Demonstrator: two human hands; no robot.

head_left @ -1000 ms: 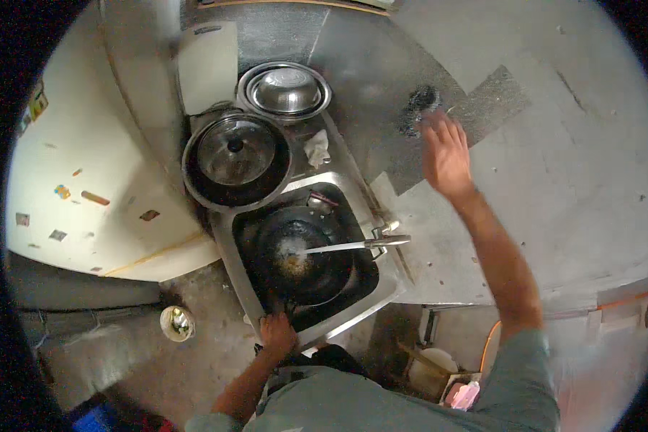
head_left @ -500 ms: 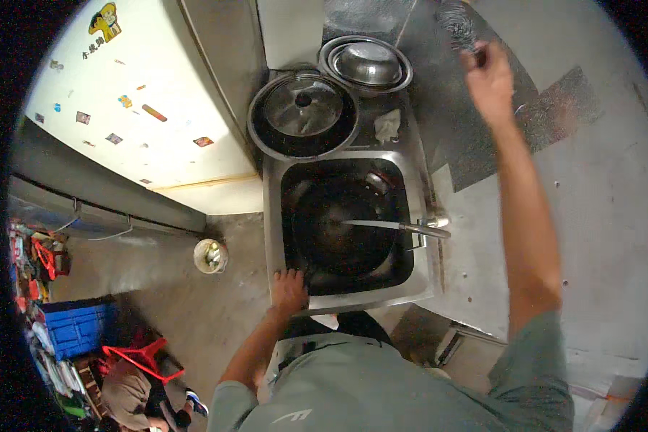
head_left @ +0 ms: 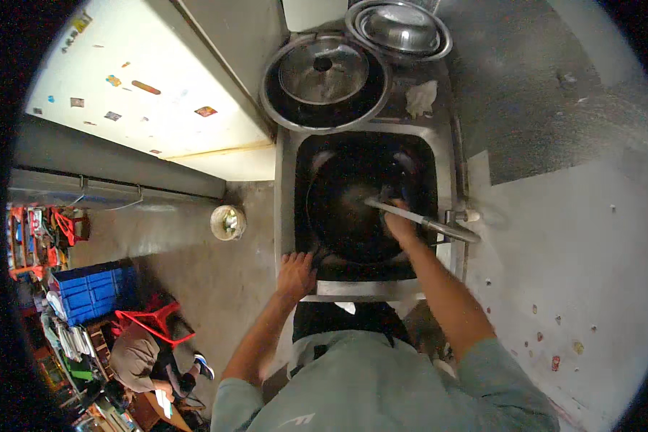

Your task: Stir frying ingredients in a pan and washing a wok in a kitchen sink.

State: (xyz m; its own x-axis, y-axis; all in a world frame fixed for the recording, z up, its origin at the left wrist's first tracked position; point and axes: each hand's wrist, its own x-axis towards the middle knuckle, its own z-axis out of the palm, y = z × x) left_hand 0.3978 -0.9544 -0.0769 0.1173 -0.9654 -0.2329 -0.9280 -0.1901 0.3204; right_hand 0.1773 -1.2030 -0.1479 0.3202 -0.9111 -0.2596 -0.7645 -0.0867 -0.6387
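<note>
A black wok [head_left: 353,194] fills the steel sink [head_left: 285,187]. My left hand [head_left: 295,273] sits on the sink's near left corner, fingers curled over the wok's near rim. Inside the wok, just under the steel faucet spout [head_left: 414,214], my right hand [head_left: 399,225] is down on the wok's right side with its fingers bent. Whether it holds anything is hidden.
A large lidded steel pot [head_left: 324,75] stands behind the sink, a steel bowl [head_left: 399,29] behind it, a crumpled rag [head_left: 421,97] beside. A white cabinet [head_left: 144,86] stands left. On the floor: a small bucket [head_left: 228,222], blue crate [head_left: 93,288], red stool [head_left: 151,320], a crouching person [head_left: 133,356].
My right arm has come down from the wall behind the sink into the wok under the faucet. My view has shifted. The left hand stays at the sink's near edge.
</note>
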